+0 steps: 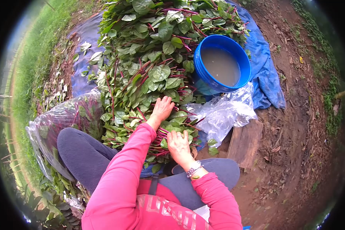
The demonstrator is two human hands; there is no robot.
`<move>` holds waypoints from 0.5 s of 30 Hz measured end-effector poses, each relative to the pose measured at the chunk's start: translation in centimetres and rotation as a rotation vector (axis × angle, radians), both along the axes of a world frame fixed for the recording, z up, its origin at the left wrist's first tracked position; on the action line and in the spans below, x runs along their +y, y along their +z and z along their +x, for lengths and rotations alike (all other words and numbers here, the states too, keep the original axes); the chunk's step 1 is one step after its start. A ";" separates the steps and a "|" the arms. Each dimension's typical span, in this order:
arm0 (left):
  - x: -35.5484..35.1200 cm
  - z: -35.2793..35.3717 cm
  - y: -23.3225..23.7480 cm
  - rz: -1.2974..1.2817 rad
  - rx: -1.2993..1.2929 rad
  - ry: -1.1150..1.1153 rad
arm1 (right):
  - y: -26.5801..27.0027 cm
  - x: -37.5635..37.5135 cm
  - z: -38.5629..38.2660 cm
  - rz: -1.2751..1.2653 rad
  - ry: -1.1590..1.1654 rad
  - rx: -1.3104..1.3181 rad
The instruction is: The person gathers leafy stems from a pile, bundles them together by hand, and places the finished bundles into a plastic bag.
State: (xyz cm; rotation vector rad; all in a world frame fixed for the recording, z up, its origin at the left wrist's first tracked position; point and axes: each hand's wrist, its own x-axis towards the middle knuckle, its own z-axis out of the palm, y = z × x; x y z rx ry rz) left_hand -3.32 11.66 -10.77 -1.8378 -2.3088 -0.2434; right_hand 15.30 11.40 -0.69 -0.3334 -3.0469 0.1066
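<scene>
A large pile of Malabar spinach point(142, 80), with green leaves and purple-red stems, lies in front of me. My left hand point(163, 110) rests on top of the near leaves, fingers stretched out and slightly apart. Just nearer to me, my right hand point(179, 147) bends its fingers over a bunch of stems point(163, 136) at the pile's near end; its fingertips are partly sunk among the leaves. A bracelet or watch point(194, 168) circles the right wrist.
A blue bucket point(197, 69) of cloudy water stands right of the pile, beside crumpled clear plastic point(228, 111). A wooden board point(246, 142) lies nearer. Blue tarp point(265, 73) spreads underneath. At left, a clear plastic bag point(50, 128) holds more greens.
</scene>
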 end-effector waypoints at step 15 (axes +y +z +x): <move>-0.1 -3.3 7.5 -0.142 -1.202 0.210 | -0.1 -0.1 0.1 -0.006 -0.020 0.009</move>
